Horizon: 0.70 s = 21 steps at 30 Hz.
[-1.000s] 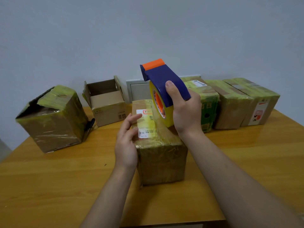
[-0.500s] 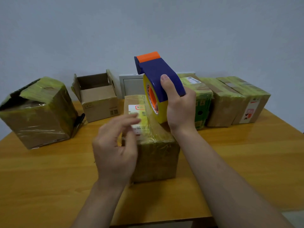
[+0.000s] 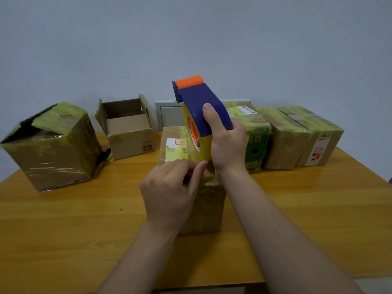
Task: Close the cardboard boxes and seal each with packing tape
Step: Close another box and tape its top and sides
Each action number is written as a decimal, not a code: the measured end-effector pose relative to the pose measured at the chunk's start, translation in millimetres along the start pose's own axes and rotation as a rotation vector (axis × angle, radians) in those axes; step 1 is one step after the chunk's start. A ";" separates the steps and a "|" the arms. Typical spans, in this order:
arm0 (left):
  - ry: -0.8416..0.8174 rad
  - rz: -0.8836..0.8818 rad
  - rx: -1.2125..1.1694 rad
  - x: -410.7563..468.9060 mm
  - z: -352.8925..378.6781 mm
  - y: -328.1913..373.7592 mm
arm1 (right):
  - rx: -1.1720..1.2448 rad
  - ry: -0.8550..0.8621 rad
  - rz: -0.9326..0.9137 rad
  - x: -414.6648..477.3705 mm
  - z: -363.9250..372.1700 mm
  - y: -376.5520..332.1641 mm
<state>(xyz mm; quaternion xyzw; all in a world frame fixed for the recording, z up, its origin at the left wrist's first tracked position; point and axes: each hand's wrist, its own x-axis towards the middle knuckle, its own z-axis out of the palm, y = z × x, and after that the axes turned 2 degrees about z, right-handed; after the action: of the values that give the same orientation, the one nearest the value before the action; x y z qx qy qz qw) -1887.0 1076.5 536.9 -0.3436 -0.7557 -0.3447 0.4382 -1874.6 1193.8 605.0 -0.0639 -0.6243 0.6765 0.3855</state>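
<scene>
A closed, tape-wrapped cardboard box (image 3: pixel 209 209) with a white label stands in the middle of the table. Above it my right hand (image 3: pixel 228 145) grips a blue and orange tape dispenser (image 3: pixel 199 102) loaded with a yellow tape roll (image 3: pixel 198 149). My left hand (image 3: pixel 171 189) is raised in front of the box, thumb and fingers pinching at the lower edge of the roll where the tape end lies. The tape end itself is hidden behind my fingers.
A large taped box (image 3: pixel 51 147) with a torn top sits at the left, an open empty box (image 3: pixel 127 128) behind it. Three sealed boxes (image 3: pixel 286 136) line the back right. A black pen (image 3: pixel 104 158) lies beside the large box. The wooden table (image 3: pixel 63 230) spreads around.
My left hand left the side of the box, lifted, and closed its fingers at the bottom of the tape roll. The dispenser stayed above the box.
</scene>
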 end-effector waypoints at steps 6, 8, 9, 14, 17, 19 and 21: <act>-0.115 0.036 0.118 -3.4 2.6 30.7 | 0.074 -0.009 0.054 -1.1 -5.7 -7.9; -0.069 0.137 0.084 -12.9 10.2 22.9 | 0.107 -0.019 0.084 -2.2 -7.4 -10.6; -0.057 0.176 0.073 -15.5 12.2 19.4 | 0.110 -0.021 0.098 -2.2 -7.8 -11.4; -0.045 0.130 0.024 -4.1 -0.4 13.4 | 0.091 0.022 0.122 0.9 -17.0 -17.0; -0.050 0.151 -0.017 -4.3 -12.9 9.3 | 0.076 0.043 0.100 1.5 -27.5 -22.7; -0.035 0.165 -0.038 -1.9 -15.8 5.4 | 0.073 0.049 0.069 0.5 -31.7 -26.9; -0.024 0.175 -0.108 3.6 -13.9 -4.2 | 0.071 0.046 0.049 -1.7 -32.9 -31.2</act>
<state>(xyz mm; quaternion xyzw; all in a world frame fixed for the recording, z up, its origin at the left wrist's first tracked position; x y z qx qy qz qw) -1886.0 1063.6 544.5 -0.4353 -0.7084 -0.3413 0.4385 -1841.0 1216.6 625.2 -0.0809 -0.5891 0.7057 0.3852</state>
